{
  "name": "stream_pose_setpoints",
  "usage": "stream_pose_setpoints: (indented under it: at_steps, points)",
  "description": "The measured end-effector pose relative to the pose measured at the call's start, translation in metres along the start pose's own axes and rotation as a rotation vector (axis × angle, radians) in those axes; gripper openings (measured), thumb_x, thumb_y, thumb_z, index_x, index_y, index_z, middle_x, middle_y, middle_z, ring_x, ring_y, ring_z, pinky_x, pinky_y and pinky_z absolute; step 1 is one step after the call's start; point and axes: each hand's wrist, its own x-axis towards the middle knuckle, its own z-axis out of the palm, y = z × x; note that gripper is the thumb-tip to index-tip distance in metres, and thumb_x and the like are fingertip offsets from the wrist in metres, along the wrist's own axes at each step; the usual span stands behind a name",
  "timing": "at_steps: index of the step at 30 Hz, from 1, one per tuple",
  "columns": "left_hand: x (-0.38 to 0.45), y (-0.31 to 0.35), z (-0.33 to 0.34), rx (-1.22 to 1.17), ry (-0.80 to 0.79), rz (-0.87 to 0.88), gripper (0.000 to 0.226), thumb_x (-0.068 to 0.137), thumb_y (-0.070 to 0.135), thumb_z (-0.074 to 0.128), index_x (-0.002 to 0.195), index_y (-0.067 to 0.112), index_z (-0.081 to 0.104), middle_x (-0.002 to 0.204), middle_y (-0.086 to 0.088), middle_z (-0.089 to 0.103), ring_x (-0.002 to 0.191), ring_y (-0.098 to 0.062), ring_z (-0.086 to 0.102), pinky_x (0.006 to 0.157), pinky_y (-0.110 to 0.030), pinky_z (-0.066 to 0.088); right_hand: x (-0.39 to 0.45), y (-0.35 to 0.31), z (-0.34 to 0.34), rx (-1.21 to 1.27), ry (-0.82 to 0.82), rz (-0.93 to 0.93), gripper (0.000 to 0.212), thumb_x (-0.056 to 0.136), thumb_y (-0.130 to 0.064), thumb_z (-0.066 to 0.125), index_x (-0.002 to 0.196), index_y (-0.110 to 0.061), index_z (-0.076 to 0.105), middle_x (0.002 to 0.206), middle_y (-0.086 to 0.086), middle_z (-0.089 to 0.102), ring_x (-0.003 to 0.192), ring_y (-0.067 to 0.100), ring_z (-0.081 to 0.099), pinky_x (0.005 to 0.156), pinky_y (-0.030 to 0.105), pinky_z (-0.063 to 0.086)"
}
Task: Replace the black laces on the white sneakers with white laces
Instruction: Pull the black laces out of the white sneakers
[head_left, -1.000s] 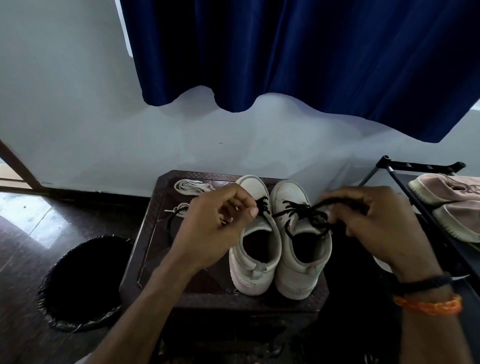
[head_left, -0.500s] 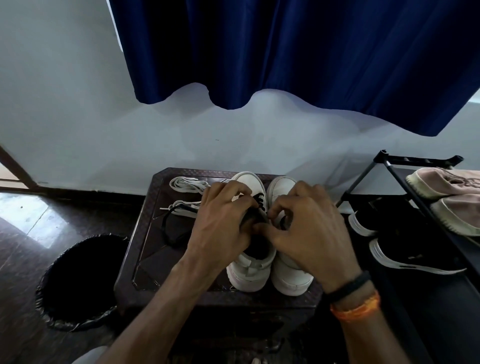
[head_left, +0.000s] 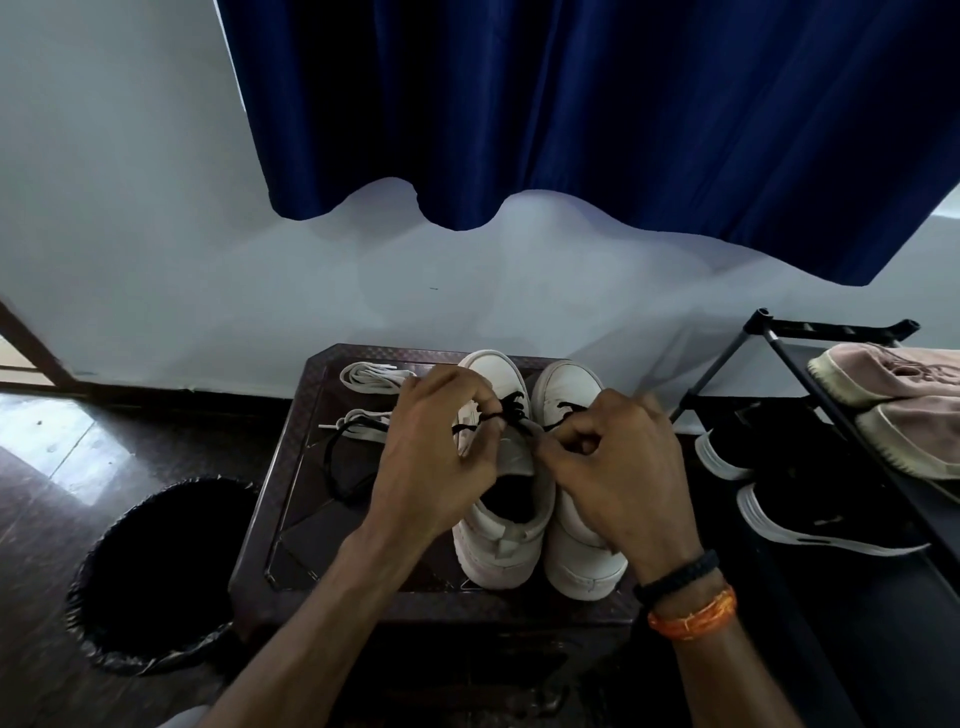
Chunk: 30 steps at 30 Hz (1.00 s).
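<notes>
Two white sneakers sit side by side on the dark surface, toes pointing to the far wall, and both hands are right over them. The left hand has its grip closed, fingers curled and pinching the black lace above the left shoe's tongue. The right hand is curled too, its fingertips pinching the same lace where it crosses between the shoes, so that grip is closed on the lace as well. Left of the shoes, on the far part of the surface, lie two bundles of white laces, with a loose black lace looping just near of them. A black bin stands on the floor to the left. On the right, a shoe rack carries pink shoes on top and black shoes lower down. A blue curtain hangs over the far wall
</notes>
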Motion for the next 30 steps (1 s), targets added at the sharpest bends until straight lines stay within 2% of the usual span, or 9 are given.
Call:
stream_pose_setpoints:
  at_steps: [4,7,11,15,19,23,25,27,30]
  points:
    - [0.0,-0.003,0.005,0.27,-0.078,0.3,0.016,0.079,0.013,0.069,0.093,0.019,0.073,0.093,0.008,0.069,0.094,-0.024,0.055,0.089,-0.04,0.041,-0.003,0.002,0.002,0.013,0.006,-0.034,0.017,0.08,-0.042,0.082,0.069,-0.028,0.079,0.068,-0.014,0.047,0.088,0.018,0.043,0.062,0.012,0.024]
    - [0.001,-0.007,0.009,0.35,-0.075,0.364,0.015,0.084,0.019,0.061,0.087,0.021,0.076,0.082,0.007,0.068,0.088,-0.025,0.053,0.086,-0.04,0.039,-0.009,0.002,0.007,0.0,0.095,-0.075,0.012,0.076,-0.039,0.085,0.069,-0.03,0.08,0.067,-0.013,0.047,0.085,0.018,0.042,0.061,0.014,0.026]
    - [0.003,-0.008,0.01,0.328,-0.048,0.374,0.021,0.082,0.009,0.059,0.085,0.02,0.077,0.077,0.006,0.063,0.087,-0.024,0.047,0.081,-0.04,0.041,-0.014,-0.002,0.017,-0.071,0.235,-0.07,0.025,0.071,-0.033,0.088,0.055,-0.023,0.072,0.064,-0.009,0.047,0.081,0.014,0.031,0.065,0.022,0.023]
    - [0.0,-0.002,0.005,0.195,-0.055,0.206,0.017,0.086,0.017,0.059,0.084,0.022,0.075,0.097,0.005,0.057,0.097,-0.022,0.046,0.084,-0.042,0.044,-0.018,-0.006,0.026,-0.115,0.321,-0.033,0.028,0.069,-0.033,0.089,0.055,-0.019,0.07,0.066,-0.008,0.052,0.083,0.012,0.029,0.063,0.03,0.036]
    - [0.006,-0.012,-0.011,-0.168,-0.148,-0.061,0.008,0.084,0.023,0.069,0.079,0.029,0.07,0.114,0.015,0.053,0.111,-0.013,0.05,0.092,-0.033,0.043,-0.019,-0.004,0.027,-0.093,0.346,0.002,0.023,0.069,-0.031,0.088,0.057,-0.021,0.072,0.067,-0.011,0.053,0.085,0.012,0.031,0.065,0.034,0.043]
    - [0.009,-0.015,-0.03,-0.511,-0.168,-0.341,0.007,0.078,0.024,0.068,0.077,0.018,0.069,0.118,0.012,0.059,0.093,-0.006,0.057,0.077,-0.021,0.046,-0.019,-0.004,0.028,-0.056,0.334,0.019,0.02,0.07,-0.032,0.088,0.059,-0.022,0.074,0.066,-0.011,0.053,0.084,0.015,0.038,0.067,0.04,0.049]
    - [0.007,-0.013,-0.031,-0.345,-0.165,-0.208,0.007,0.077,0.024,0.072,0.083,0.02,0.07,0.12,0.013,0.059,0.109,-0.006,0.058,0.086,-0.023,0.046,-0.019,-0.004,0.028,-0.04,0.33,0.027,0.021,0.07,-0.034,0.088,0.059,-0.022,0.075,0.066,-0.013,0.05,0.084,0.014,0.035,0.067,0.039,0.049]
    - [0.006,-0.011,-0.026,-0.013,-0.151,0.065,0.015,0.076,0.026,0.075,0.091,0.025,0.071,0.128,0.012,0.057,0.124,-0.017,0.051,0.099,-0.027,0.037,-0.019,-0.004,0.027,-0.027,0.33,0.029,0.022,0.071,-0.038,0.088,0.059,-0.024,0.075,0.065,-0.016,0.046,0.083,0.011,0.03,0.065,0.034,0.045]
    - [0.005,-0.008,-0.013,0.266,-0.182,0.301,0.021,0.074,0.035,0.071,0.09,0.024,0.076,0.129,0.004,0.059,0.123,-0.025,0.048,0.1,-0.039,0.033,-0.019,-0.002,0.026,-0.019,0.324,0.03,0.02,0.072,-0.038,0.087,0.061,-0.025,0.076,0.064,-0.017,0.045,0.081,0.01,0.028,0.065,0.028,0.037]
